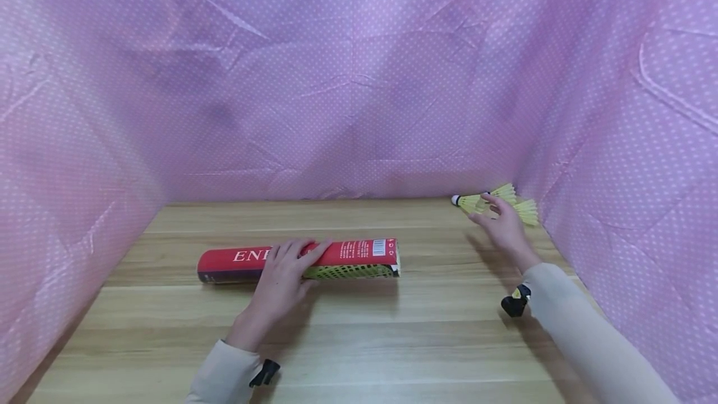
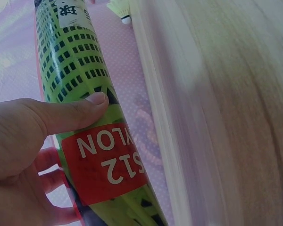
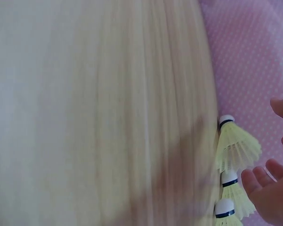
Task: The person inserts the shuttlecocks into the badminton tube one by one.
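Note:
A red shuttlecock tube (image 1: 354, 250) lies crosswise in the head view, with white lettering and a clear window showing green-yellow netted shuttlecock skirts. My left hand (image 1: 283, 273) grips it around the middle. The left wrist view shows the thumb (image 2: 78, 113) across the window, above a red label (image 2: 104, 162), and the other fingers behind the tube. At the far right, three yellow shuttlecocks (image 3: 238, 146) with white caps and dark bands lie close together. Over them reaches my right hand (image 1: 505, 228), its fingers spread and holding nothing.
The wooden tabletop (image 1: 359, 348) runs back to a pink dotted cloth (image 1: 348, 111), which also hangs along the left and right sides. The shuttlecocks lie in the back right corner, close to the cloth. A small black device (image 1: 515, 302) is on the right wrist.

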### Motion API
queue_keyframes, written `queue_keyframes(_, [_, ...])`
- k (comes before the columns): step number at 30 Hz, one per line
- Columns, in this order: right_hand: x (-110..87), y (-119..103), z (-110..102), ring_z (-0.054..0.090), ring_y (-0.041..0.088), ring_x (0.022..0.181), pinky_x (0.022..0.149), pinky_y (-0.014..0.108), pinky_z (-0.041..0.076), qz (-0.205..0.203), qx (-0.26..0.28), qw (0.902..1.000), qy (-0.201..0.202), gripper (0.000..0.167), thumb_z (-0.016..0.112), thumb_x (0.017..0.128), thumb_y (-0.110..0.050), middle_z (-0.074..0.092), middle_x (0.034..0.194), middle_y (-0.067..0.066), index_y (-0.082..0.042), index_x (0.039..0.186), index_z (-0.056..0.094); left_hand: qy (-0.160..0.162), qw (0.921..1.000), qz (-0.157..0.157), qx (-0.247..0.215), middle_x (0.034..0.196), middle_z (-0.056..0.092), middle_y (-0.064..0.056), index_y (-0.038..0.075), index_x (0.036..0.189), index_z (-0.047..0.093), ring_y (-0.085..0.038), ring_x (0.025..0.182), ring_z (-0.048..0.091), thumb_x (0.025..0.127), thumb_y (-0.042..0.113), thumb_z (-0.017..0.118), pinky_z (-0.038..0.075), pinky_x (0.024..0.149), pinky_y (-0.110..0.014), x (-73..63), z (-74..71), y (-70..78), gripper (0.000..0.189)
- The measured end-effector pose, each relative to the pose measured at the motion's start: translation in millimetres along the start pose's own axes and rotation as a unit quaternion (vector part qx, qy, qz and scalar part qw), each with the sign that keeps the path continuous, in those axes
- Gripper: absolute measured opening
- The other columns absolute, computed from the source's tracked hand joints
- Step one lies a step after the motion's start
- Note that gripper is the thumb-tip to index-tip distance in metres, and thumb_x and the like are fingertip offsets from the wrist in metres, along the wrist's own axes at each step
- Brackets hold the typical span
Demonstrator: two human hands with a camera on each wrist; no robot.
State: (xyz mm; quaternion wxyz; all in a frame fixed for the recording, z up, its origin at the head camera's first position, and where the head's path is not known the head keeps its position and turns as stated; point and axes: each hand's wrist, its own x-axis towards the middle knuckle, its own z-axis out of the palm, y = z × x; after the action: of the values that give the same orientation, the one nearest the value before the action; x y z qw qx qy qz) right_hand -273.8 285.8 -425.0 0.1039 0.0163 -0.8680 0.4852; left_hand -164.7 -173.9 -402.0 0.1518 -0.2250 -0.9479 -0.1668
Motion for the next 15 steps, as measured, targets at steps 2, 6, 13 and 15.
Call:
queue_keyframes(2, [2.5, 2.8, 0.0, 0.030, 0.051, 0.140, 0.108, 0.063, 0.035, -0.005, -0.015, 0.9998, -0.013, 0.072, 0.072, 0.095, -0.022, 0.029, 0.159, 0.025, -0.001, 0.153, 0.036, 0.000, 1.0000, 0.000, 0.000, 0.138, 0.055, -0.013, 0.028, 0.148, 0.052, -0.036, 0.127, 0.048, 0.071, 0.013, 0.093, 0.030, 0.111, -0.062, 0.5, 0.1, -0.5, 0.089])
queue_keyframes(6, [7.5, 6.6, 0.4, 0.021, 0.052, 0.144, 0.112, 0.066, 0.026, -0.010, -0.045, 0.9981, -0.040, 0.081, 0.072, 0.095, -0.023, 0.018, 0.162, 0.026, -0.003, 0.158, 0.026, 0.000, 1.0000, 0.005, 0.001, 0.137, 0.055, -0.014, 0.027, 0.148, 0.053, -0.036, 0.126, 0.048, 0.071, 0.013, 0.093, 0.030, 0.111, -0.062, 1.6, 0.2, -1.9, 0.088])
queue_keyframes(13, [16.0, 11.5, 4.3, 0.027, 0.052, 0.142, 0.116, 0.063, 0.020, -0.023, -0.077, 0.9942, -0.071, 0.076, 0.072, 0.094, -0.016, 0.023, 0.158, 0.031, 0.002, 0.155, 0.029, 0.000, 1.0000, 0.006, -0.001, 0.137, 0.055, -0.014, 0.026, 0.148, 0.053, -0.036, 0.126, 0.048, 0.070, 0.013, 0.093, 0.030, 0.111, -0.061, 2.3, 0.9, -3.2, 0.088])
queue_keyframes(15, [16.7, 13.7, 5.3, 0.036, 0.052, 0.136, 0.114, 0.063, 0.025, -0.022, -0.093, 0.9928, -0.072, 0.073, 0.071, 0.094, -0.016, 0.030, 0.155, 0.032, 0.003, 0.153, 0.033, -0.001, 1.0000, 0.008, -0.002, 0.137, 0.055, -0.015, 0.026, 0.148, 0.053, -0.036, 0.126, 0.048, 0.070, 0.012, 0.093, 0.029, 0.111, -0.061, 2.6, 0.5, -2.8, 0.088])
